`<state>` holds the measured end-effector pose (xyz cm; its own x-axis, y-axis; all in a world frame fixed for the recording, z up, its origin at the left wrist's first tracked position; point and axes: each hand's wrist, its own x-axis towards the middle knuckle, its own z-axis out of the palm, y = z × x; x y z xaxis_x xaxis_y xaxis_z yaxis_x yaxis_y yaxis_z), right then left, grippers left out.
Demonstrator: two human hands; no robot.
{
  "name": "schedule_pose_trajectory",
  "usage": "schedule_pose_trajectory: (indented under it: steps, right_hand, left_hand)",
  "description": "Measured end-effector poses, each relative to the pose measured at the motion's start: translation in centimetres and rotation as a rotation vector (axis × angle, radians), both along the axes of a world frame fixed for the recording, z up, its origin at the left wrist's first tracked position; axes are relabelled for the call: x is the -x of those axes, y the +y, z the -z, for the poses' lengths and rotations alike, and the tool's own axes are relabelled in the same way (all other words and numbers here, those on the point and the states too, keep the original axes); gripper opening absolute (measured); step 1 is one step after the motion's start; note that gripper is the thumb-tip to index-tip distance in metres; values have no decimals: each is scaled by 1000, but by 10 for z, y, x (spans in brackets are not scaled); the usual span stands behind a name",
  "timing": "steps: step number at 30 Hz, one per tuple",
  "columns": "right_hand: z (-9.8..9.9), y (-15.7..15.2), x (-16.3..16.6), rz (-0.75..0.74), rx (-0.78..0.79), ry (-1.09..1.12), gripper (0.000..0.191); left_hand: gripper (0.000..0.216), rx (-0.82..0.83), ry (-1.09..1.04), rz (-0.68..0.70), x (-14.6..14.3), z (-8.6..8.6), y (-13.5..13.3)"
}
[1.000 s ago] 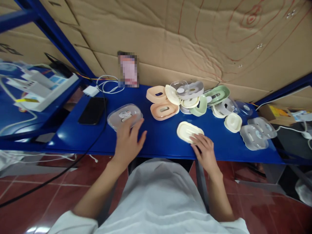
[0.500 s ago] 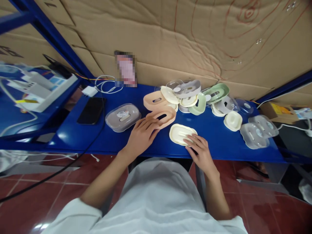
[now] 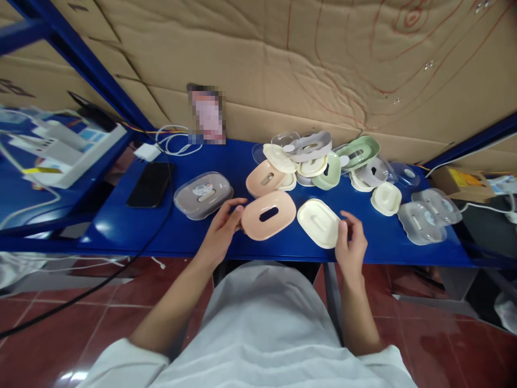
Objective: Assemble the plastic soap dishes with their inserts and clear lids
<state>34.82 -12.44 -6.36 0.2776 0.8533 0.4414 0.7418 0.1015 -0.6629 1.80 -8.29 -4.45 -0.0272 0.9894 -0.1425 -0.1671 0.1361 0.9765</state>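
My left hand (image 3: 222,230) grips the left end of a peach oval plastic shell (image 3: 280,223) by its rim, thumb on top. The shell shows its smooth face, with a dark slot in the middle. My right hand (image 3: 352,245) holds a cream oval plastic tray (image 3: 317,222) by its right end, between thumb and fingers. Both pieces are tilted side by side above the front of the blue table, with a narrow gap between them. Just behind the held shell lies a second peach shell (image 3: 258,179). A lidded grey oval box (image 3: 203,195) rests left of my left hand.
Grey, green and cream oval parts with clear lids pile up at the back, among them a green shell (image 3: 365,153). Clear-lidded grey boxes (image 3: 422,222) stand at the right. A black phone (image 3: 149,184) and a white charger (image 3: 147,152) lie left on the blue table (image 3: 383,242).
My left hand has picked up the peach shell, turned it over and brought it nearer. My right hand has lifted and tilted the cream tray, moving it slightly right.
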Motion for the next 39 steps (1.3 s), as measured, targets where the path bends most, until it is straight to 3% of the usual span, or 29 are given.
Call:
schedule_pose_trajectory:
  steps: [7, 10, 13, 17, 22, 26, 28, 32, 35, 39]
  right_hand:
    - [9, 20, -14, -208, 107, -217, 39]
    - [9, 24, -4, -281, 155, -302, 38]
    - [6, 33, 12, -372, 179, -316, 37]
    - [-4, 47, 30, -549, 182, -294, 49]
    - [-18, 36, 30, -521, 47, -222, 53]
    - [-15, 13, 30, -642, 23, -419, 58]
    - [-10, 4, 35, -629, 22, -491, 50]
    - [-3, -2, 42, -577, 52, -523, 41]
    - [-2, -3, 43, -583, 26, -541, 45]
    - [-1, -5, 39, -575, -70, -510, 34]
  left_hand:
    - [56, -31, 120, 38, 1, 7, -18]
    - [61, -96, 147, 14, 5, 8, -24]
    - [53, -131, 180, -14, 9, 4, -27]
    - [47, -174, 301, 96, 1, -9, -19]
    - [46, -355, 508, 231, -24, -12, 5]
    - [46, -515, 613, 306, -37, -5, 21]
    - [47, -576, 683, 326, -40, -3, 24]
    - [48, -751, 874, 397, -35, -1, 12]
    - [62, -844, 996, 509, -27, 4, -3]
    - [61, -877, 1040, 503, -24, 8, -14]
